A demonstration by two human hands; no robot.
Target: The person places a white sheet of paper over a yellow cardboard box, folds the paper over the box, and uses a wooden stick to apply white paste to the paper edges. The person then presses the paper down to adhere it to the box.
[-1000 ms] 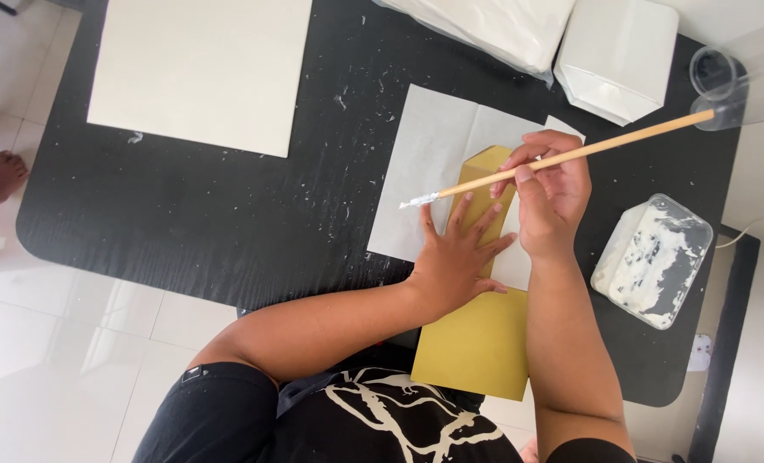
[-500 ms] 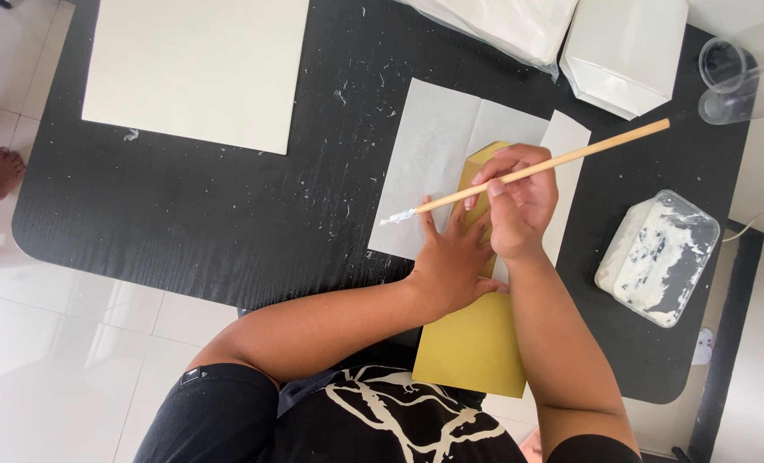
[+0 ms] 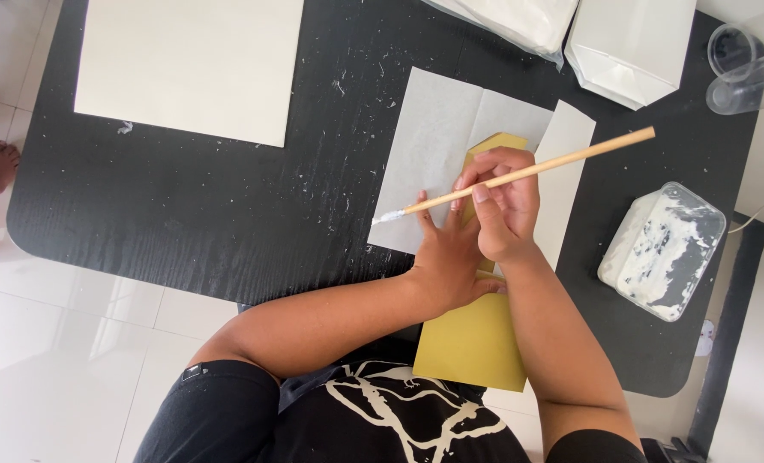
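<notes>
In the head view we saw a black table (image 3: 227, 214) flecked with white specks, and we place everything else by the yellow envelope (image 3: 476, 347) that lay at its near edge, partly hanging over toward the person's body. The left hand (image 3: 446, 266) lay flat and open on the envelope's upper part, fingers spread, holding it down rather than gripping it. The right hand (image 3: 502, 206) sat just beyond the left, over the envelope's pointed flap, its fingers closed around a wooden brush (image 3: 519, 176). The brush ran slantwise, its bare end up and to the right of the envelope, its white-tipped bristles out to the left of it, over a sheet of white paper (image 3: 437, 137) that lay under the envelope. We could not tell whether the bristles touched the paper. To the right of the envelope stood a clear plastic tub (image 3: 665, 249) smeared with white paste. Well beyond the envelope to the left lay a large cream sheet (image 3: 185, 64); beyond it to the right lay a white bag (image 3: 630, 43) and a clear cup (image 3: 729, 60).
</notes>
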